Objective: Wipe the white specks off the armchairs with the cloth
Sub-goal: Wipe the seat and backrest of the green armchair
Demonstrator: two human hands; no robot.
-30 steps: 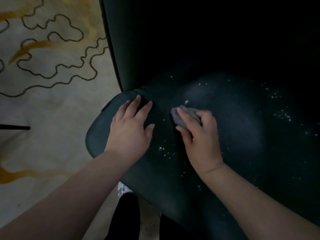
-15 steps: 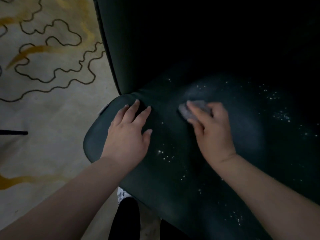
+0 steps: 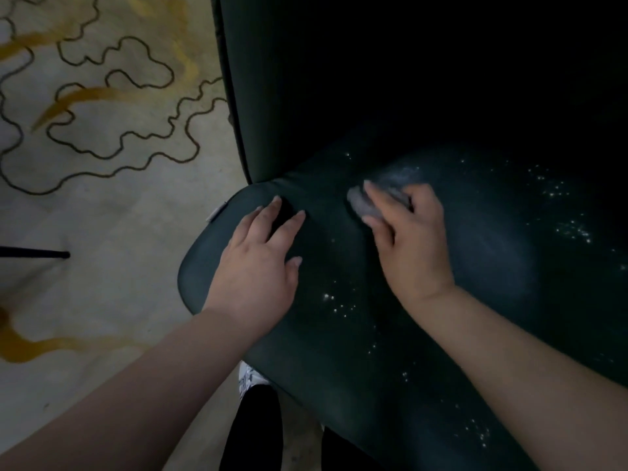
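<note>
Since half a second ago the right hand [image 3: 413,244] has carried the cloth [image 3: 368,203] a little up the seat toward the chair back, and a pale smeared haze now shows just beyond its fingertips; the left hand [image 3: 256,266] has stayed where it was. That cloth is a small grey wad, bunched and blurred, lying on the dark seat of the armchair [image 3: 339,362] near the centre of the frame, with only its left part showing from under the fingers. Fingers of the right hand curl over the cloth and press it down against the upholstery, the index finger stretched along its top edge. White specks [image 3: 338,304] are scattered over the dark green seat: one cluster below and between the two hands, more along the lower right of the frame, and further clusters at the right edge. A broad pale smear lies on the seat to the right of the right hand. Left of the cloth, the left hand lies flat on the seat's rounded front corner, fingers spread and straight, holding nothing. A small pale tag [image 3: 216,212] sticks out of the seat's seam at centre left; any writing on it is too small to read. Beyond the chair, in the upper left, is a beige carpet [image 3: 102,232] with dark wavy outlines and ochre streaks, and a thin dark rod [image 3: 34,254] enters from the left edge. Dark trouser legs and part of a white patterned shoe [image 3: 249,379] show at bottom centre.
</note>
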